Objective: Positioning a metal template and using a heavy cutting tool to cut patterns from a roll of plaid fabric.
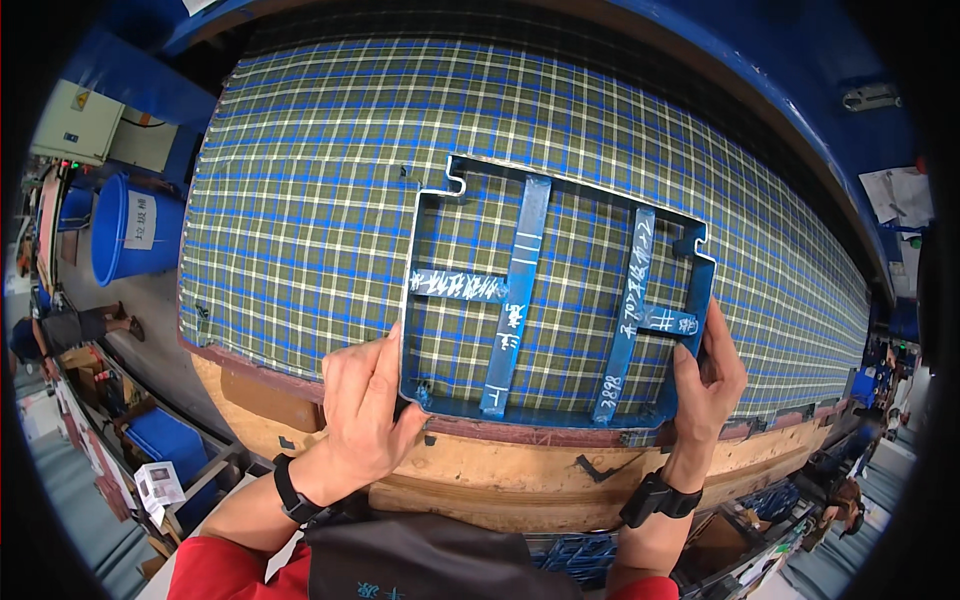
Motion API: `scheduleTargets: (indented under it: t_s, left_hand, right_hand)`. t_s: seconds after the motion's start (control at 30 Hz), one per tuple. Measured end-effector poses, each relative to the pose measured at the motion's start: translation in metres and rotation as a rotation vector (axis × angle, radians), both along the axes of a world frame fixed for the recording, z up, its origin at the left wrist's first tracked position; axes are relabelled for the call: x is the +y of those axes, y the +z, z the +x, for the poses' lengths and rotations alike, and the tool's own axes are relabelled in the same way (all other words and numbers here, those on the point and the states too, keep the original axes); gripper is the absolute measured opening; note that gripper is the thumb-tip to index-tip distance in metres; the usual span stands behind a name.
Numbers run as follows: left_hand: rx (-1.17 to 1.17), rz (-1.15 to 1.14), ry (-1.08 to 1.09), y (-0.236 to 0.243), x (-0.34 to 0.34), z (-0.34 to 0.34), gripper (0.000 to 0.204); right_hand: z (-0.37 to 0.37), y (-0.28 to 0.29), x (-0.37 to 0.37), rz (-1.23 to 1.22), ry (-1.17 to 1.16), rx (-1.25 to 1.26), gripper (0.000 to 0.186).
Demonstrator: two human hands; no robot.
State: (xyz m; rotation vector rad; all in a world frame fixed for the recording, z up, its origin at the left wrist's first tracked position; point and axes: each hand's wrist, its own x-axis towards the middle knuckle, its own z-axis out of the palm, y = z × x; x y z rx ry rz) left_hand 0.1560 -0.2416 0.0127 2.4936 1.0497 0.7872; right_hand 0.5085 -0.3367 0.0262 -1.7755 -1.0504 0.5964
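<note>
A blue steel cutting die (622, 330) rests on the green, blue and white plaid fabric (300, 200), near the table's front edge. Its thin wall follows a boxy outline with a notch at each far corner, and flat braces with white handwriting cross its inside. My left hand (365, 410) is closed at the die's near left corner, fingers along the outer wall and thumb by the corner. On the opposite side my right hand (708, 380) pinches the right wall, thumb towards the inside and fingers outside. Both wrists wear black bands.
A wooden edge board (480, 495) runs between me and the fabric. Blue machine beams (760, 85) border the far and right sides. Left stand a blue bucket (125, 230) and a blue bin (165, 440). A person (75, 335) is far left; another (845, 508) is at the right.
</note>
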Motion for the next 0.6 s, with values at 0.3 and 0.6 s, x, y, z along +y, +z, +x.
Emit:
scheduleTargets:
  t_s: [0.3,0.6]
  left_hand:
    - [0.093,-0.047,0.024,0.001,0.000,0.009,0.068]
    - [0.106,-0.038,0.055,-0.002,-0.002,0.009,0.070]
  right_hand:
    - [0.010,-0.006,0.006,0.045,0.025,-0.016,0.064]
    - [0.013,-0.003,0.016,0.034,0.068,-0.133,0.067]
